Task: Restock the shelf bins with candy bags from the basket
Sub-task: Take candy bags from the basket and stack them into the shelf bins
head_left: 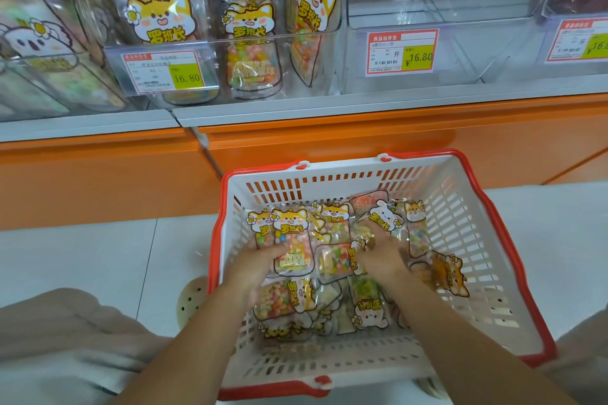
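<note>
A white basket with a red rim (pixel 467 240) stands on the floor below the shelf, holding several clear candy bags with yellow cartoon fox labels. Both my hands are inside it. My left hand (pixel 260 268) grips a fox-label candy bag (pixel 292 246) at its left edge. My right hand (pixel 381 253) is closed over another candy bag (pixel 339 260) near the basket's middle. Above, a clear shelf bin (pixel 210 43) holds several upright fox bags. The clear bin to its right (pixel 460 52) has nothing in it.
An orange shelf base (pixel 329 138) runs behind the basket. Price tags reading 16.80 (pixel 403 52) hang on the bin fronts. A bin with koala-label bags (pixel 36 43) is at far left. My knees (pixel 65 332) frame the white floor.
</note>
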Available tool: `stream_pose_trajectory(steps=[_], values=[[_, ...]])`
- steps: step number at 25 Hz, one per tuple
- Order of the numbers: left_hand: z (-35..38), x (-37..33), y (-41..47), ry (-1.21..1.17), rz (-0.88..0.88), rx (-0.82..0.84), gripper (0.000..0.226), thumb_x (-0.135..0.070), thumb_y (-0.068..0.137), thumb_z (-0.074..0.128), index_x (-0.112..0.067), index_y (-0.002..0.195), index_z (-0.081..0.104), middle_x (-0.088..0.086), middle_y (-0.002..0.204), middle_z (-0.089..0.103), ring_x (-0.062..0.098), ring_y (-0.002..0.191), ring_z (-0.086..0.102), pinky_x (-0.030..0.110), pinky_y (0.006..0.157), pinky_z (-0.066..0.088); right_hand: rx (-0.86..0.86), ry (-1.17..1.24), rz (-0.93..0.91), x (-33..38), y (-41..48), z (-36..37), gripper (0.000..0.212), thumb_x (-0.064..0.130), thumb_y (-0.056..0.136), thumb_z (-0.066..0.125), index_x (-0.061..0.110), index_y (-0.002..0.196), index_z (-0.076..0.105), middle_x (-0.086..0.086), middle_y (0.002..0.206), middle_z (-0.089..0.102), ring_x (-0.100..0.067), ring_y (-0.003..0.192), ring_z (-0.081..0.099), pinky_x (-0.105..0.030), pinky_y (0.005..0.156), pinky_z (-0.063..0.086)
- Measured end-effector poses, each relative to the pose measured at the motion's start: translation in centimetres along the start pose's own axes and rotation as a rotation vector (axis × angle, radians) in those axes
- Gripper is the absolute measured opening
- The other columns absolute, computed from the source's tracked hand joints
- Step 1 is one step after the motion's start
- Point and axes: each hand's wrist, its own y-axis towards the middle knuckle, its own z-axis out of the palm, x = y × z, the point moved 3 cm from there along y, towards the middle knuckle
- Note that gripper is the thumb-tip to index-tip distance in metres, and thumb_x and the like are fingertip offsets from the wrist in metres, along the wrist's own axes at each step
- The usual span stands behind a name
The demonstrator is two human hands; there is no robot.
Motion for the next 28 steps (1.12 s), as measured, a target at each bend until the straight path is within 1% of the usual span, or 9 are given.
stream_pose_trajectory(steps=[2, 4, 9, 16, 18, 20, 24, 26, 28], values=[[-0.3, 0.3, 0.4, -0.027, -0.004, -0.029, 0.068, -0.025, 0.081, 0.077, -0.022, 0.141, 0.045, -0.005, 0.138, 0.054, 0.021, 0.126, 0.047, 0.043, 0.105, 0.037, 0.061, -0.155, -0.033, 0.0, -0.4, 1.7, 0.091, 0.017, 0.079, 0.072, 0.041, 0.149, 0.020, -0.006, 0.150, 0.015, -0.031, 0.130, 0.035, -0.036, 0.092, 0.049], [-0.4, 0.1, 0.3, -0.036, 0.008, -0.053, 0.055, -0.021, 0.084, 0.074, -0.019, 0.134, 0.050, -0.003, 0.133, 0.056, 0.020, 0.121, 0.047, 0.036, 0.096, 0.036, 0.029, -0.298, -0.027, -0.3, -0.7, 2.7, 0.103, 0.029, 0.072, 0.079, 0.039, 0.150, 0.013, -0.007, 0.152, 0.008, -0.035, 0.139, 0.021, -0.044, 0.104, 0.043], [-0.1, 0.0, 0.0, -0.040, 0.038, -0.005, 0.079, -0.020, 0.087, 0.071, -0.019, 0.153, 0.027, -0.002, 0.151, 0.041, 0.023, 0.138, 0.038, 0.039, 0.103, 0.032, 0.063, -0.073, 0.170, -1.9, -0.7, 2.7, 0.083, 0.034, 0.069, 0.086, 0.012, 0.132, 0.037, -0.007, 0.116, 0.054, -0.028, 0.106, 0.055, -0.032, 0.081, 0.048], [0.0, 0.0, 0.0, 0.172, 0.108, -0.028, 0.052, -0.024, 0.089, 0.069, -0.015, 0.136, 0.047, 0.004, 0.135, 0.056, 0.021, 0.112, 0.053, 0.032, 0.089, 0.041, 0.189, 0.071, -0.169, 5.3, -2.8, -5.9, 0.058, 0.022, 0.082, 0.076, 0.016, 0.135, 0.053, 0.001, 0.123, 0.054, -0.020, 0.117, 0.052, -0.029, 0.091, 0.040], [0.4, 0.2, 0.0, 0.132, 0.051, 0.048, 0.051, -0.025, 0.087, 0.072, -0.016, 0.132, 0.050, -0.003, 0.125, 0.061, 0.014, 0.102, 0.056, 0.032, 0.083, 0.046, 0.277, -0.009, -0.250, 7.0, -3.4, -6.4, 0.041, 0.026, 0.080, 0.077, 0.014, 0.118, 0.066, -0.002, 0.117, 0.061, -0.020, 0.113, 0.056, -0.021, 0.084, 0.041], [1.0, 0.3, -0.3, 0.025, -0.032, 0.168, 0.057, -0.031, 0.076, 0.079, -0.021, 0.128, 0.055, -0.008, 0.135, 0.054, 0.015, 0.119, 0.054, 0.046, 0.102, 0.042, 0.345, -0.072, -0.329, 8.1, -4.2, -3.8, 0.021, 0.027, 0.080, 0.077, 0.012, 0.086, 0.063, -0.003, 0.088, 0.056, -0.018, 0.084, 0.056, -0.011, 0.064, 0.039], [0.8, 0.3, -0.3, 0.065, 0.003, 0.145, 0.112, -0.043, 0.050, 0.093, -0.016, 0.144, 0.039, -0.001, 0.142, 0.050, 0.025, 0.131, 0.047, 0.046, 0.108, 0.034, 0.076, 0.000, -0.425, 7.1, -2.7, 1.4, 0.017, 0.037, 0.089, 0.066, 0.027, 0.101, 0.060, 0.017, 0.093, 0.051, -0.001, 0.085, 0.051, -0.023, 0.073, 0.044], [-0.3, 0.2, 0.2, 0.089, 0.095, 0.021, 0.121, -0.047, 0.044, 0.092, -0.016, 0.147, 0.037, 0.001, 0.136, 0.058, 0.023, 0.122, 0.055, 0.038, 0.097, 0.039, -0.103, 0.023, -0.308, 5.6, -0.5, 0.6, 0.024, 0.037, 0.098, 0.050, 0.029, 0.075, 0.048, 0.007, 0.071, 0.049, -0.008, 0.061, 0.049, -0.030, 0.062, 0.045], [-1.1, 0.1, 0.5, 0.065, 0.134, -0.053, 0.116, -0.047, 0.048, 0.092, -0.016, 0.146, 0.039, 0.002, 0.133, 0.061, 0.021, 0.119, 0.058, 0.037, 0.097, 0.039, 0.051, -0.052, -0.052, 3.6, 0.7, 0.4, 0.028, 0.030, 0.099, 0.048, 0.020, 0.074, 0.049, -0.005, 0.072, 0.055, -0.017, 0.059, 0.055, -0.033, 0.059, 0.052]])
